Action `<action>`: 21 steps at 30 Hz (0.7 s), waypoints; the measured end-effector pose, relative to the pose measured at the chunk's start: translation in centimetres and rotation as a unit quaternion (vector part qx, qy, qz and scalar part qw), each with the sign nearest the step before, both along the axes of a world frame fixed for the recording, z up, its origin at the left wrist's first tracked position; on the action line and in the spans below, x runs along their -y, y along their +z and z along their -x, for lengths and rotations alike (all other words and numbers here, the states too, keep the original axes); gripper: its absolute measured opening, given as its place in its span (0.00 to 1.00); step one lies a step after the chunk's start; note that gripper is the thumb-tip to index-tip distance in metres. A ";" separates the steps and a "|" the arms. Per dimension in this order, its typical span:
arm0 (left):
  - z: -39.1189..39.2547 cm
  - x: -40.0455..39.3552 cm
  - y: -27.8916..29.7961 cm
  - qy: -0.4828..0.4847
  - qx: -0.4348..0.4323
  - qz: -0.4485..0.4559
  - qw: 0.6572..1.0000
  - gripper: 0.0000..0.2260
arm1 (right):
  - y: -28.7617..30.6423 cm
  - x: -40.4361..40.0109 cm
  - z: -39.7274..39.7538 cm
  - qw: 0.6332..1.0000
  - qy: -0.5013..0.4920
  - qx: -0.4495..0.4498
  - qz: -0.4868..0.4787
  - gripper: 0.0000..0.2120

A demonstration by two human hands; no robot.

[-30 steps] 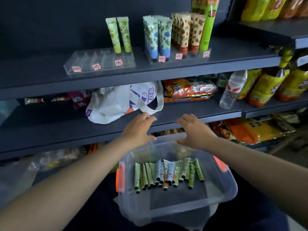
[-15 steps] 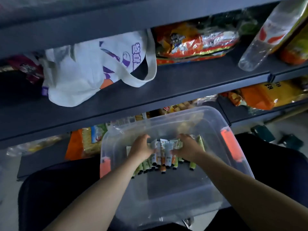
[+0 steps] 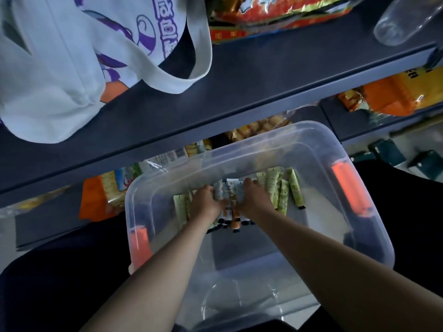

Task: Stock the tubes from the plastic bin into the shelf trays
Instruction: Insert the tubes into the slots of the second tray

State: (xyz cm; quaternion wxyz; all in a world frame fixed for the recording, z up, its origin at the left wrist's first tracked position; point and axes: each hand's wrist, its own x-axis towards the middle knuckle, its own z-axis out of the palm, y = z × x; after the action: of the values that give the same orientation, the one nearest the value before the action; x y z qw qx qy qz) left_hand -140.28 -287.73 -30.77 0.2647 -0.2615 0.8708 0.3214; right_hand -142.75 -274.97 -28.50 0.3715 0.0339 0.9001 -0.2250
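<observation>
**Tubes gathered between both hands in the bin**

Tubes [image 3: 231,200] lie in a row across the middle of the clear plastic bin [image 3: 359,236], which fills the lower centre of the frame. A second ago both hands rested on the bin's far rim; now they are down inside it. The left hand [image 3: 203,204] and right hand [image 3: 255,202] press in from either side on a bunch of white and orange tubes, fingers curled narrow around them. Whether the bunch is lifted off the floor of the bin cannot be told. Green tubes stay loose to the right and left of the hands.

The view has dropped too: the shelf trays are out of frame, and only a dark shelf [image 3: 239,97] with a white bag [image 3: 60,68] shows at the upper left. So stocking has only begun; the bunch probably goes up next.
</observation>
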 end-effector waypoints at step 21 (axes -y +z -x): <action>-2.2 2.4 5.6 0.268 0.018 -0.352 0.897 0.09 | 3.4 -3.6 -1.2 0.905 -0.302 0.089 0.287 0.03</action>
State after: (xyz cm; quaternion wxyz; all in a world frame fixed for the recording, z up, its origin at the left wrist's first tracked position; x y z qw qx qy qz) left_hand -138.12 -290.08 -25.19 0.2595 -0.3804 0.5927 0.6608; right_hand -141.53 -271.36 -25.08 0.3584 0.2155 0.7064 -0.5711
